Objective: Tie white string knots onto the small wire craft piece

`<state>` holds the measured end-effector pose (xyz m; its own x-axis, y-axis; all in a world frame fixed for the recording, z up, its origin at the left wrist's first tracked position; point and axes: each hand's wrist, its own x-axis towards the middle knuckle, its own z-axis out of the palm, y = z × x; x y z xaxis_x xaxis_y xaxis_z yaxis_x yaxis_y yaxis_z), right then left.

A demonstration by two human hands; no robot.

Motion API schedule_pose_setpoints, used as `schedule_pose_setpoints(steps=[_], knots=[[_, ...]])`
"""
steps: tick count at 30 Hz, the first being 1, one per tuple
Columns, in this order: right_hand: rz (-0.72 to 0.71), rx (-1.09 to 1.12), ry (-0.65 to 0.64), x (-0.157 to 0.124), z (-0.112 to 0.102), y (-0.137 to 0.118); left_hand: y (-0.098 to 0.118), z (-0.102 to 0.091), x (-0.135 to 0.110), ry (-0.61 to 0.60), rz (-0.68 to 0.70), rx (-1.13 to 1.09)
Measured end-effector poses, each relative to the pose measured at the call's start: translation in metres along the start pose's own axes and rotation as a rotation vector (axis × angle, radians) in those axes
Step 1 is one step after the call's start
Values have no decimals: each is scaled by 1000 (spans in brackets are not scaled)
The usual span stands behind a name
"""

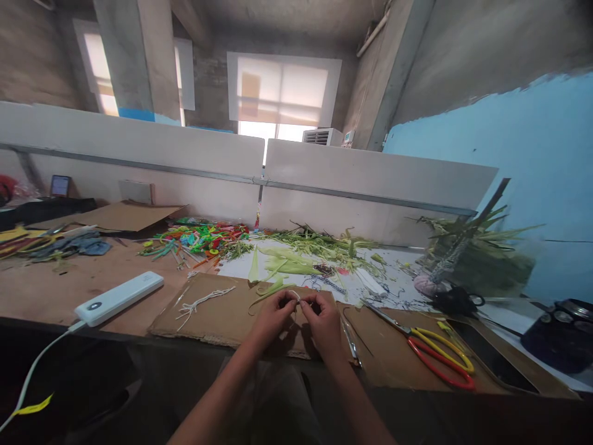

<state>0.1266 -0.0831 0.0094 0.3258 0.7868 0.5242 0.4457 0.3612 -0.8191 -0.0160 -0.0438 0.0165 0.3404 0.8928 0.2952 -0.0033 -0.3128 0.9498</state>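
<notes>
My left hand [274, 318] and my right hand [323, 318] meet over the near edge of a cardboard sheet [208, 324]. The fingers of both are pinched close together around a thin pale strand [295, 296], whose kind is too small to make out. Just behind my left hand lie curled green leaf strips [271, 288]. White strings [204, 303] rest on the cardboard to the left. Beyond the hands, broad pale-green husk leaves [290, 262] are spread on a white sheet. A slim metal tool [351, 340] lies close to the right of my right hand.
Scissors [440, 355] with red and yellow handles lie at right beside a dark phone [493, 355]. A white power bank [119, 298] with a cable is at left. Colourful twisted pieces [199, 241] and green leaf scraps [319, 242] are heaped at the back, before a white partition [370, 179].
</notes>
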Motion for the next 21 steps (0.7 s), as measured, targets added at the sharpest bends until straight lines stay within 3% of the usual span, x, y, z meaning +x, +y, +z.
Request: schedule_pose_setpoints(steps=[11,21], knots=[[6,27,23,0,-1,-4,0,2,0,-68,-1,-58],[-1,9,-28,-1,-1,-3,-10,2,0,15,53,43]])
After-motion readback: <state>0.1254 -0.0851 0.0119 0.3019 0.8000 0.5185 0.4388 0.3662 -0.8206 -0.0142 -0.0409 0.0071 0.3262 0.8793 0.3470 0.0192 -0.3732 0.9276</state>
